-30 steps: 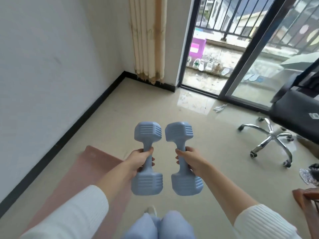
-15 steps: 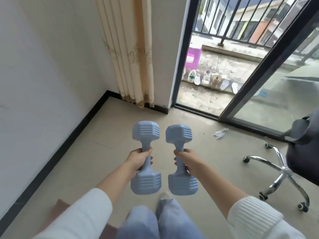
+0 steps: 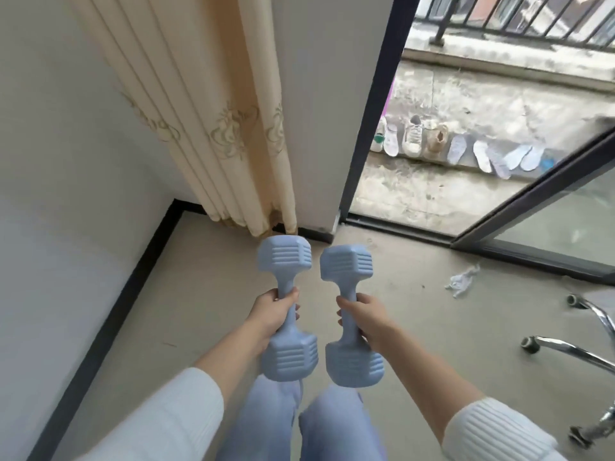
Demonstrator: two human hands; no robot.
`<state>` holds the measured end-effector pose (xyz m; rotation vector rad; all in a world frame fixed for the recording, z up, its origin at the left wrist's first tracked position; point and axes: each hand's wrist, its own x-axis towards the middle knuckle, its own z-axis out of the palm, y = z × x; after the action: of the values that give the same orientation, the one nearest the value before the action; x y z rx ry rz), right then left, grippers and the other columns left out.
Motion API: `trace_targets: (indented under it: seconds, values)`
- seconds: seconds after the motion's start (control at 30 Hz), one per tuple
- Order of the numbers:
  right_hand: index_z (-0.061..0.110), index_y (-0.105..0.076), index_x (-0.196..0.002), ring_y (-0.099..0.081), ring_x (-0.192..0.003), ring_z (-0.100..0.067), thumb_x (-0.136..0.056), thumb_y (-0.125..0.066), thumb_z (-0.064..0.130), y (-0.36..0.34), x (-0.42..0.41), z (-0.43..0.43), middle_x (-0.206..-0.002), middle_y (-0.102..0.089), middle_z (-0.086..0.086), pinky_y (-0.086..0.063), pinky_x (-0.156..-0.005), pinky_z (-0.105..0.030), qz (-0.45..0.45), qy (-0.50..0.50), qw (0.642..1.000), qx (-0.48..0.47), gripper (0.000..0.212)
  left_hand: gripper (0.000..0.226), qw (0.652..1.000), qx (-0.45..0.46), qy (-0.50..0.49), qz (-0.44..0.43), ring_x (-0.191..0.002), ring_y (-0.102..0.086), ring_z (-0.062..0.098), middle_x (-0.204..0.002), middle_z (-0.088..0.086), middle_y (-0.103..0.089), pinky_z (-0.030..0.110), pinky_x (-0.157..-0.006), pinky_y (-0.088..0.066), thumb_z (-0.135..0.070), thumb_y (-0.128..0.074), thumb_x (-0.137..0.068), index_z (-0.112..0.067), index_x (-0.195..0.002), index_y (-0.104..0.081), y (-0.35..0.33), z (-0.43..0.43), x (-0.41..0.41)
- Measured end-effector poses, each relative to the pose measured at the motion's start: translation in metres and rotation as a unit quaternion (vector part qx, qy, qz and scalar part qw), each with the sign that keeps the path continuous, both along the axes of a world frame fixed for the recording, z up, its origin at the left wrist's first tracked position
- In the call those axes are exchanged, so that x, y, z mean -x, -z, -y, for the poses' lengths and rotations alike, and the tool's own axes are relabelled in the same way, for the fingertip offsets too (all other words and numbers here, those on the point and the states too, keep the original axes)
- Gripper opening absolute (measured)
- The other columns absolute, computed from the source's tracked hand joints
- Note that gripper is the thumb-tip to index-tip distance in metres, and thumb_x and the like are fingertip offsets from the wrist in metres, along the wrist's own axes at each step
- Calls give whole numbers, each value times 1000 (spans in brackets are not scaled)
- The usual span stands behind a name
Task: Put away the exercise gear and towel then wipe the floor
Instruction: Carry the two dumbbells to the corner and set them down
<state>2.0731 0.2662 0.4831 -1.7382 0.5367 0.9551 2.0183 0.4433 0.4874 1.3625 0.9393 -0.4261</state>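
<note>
Two light blue dumbbells hang side by side in front of me, over the beige floor. My left hand [image 3: 273, 311] grips the handle of the left dumbbell [image 3: 286, 261]. My right hand [image 3: 364, 317] grips the handle of the right dumbbell [image 3: 347, 266]. Both dumbbells point away from me, toward the room's corner below the curtain. No towel or mat shows in this view.
A cream curtain [image 3: 213, 111] hangs in the corner ahead beside a white wall [image 3: 66, 161]. The open sliding door [image 3: 372, 128] leads to a balcony with several shoes [image 3: 412, 134]. A crumpled scrap [image 3: 461, 281] lies on the floor; a chair's chrome base [image 3: 579, 354] stands at right.
I have walked forward toward the corner with both dumbbells; the pink mat has dropped out of view and the curtain and door are much closer.
</note>
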Motion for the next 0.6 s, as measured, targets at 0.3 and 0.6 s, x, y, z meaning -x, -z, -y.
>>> trace_targets:
  seconds: [0.3,0.6]
  values:
    - [2,-58,-93,-56,-68,-22,-91,-60,15,229,-100,-43,-79,-59,-11,-48,-65,-32,-22,69,997,17,14,28,997,-43,57,-41,-88,-68,27,-91,11,-69,40,-87,-52,-34,-62,-91,-7,-99,-64,234,-58,-110]
    - [2,-61,-101,-59,-76,-24,-92,-61,18,462,-155,-54,-83,-60,-10,-51,-76,-36,-68,98,993,1,18,31,994,-36,78,-68,-81,-66,25,-83,9,-69,43,-88,-52,-35,-63,-90,-4,-94,-65,464,-76,-165]
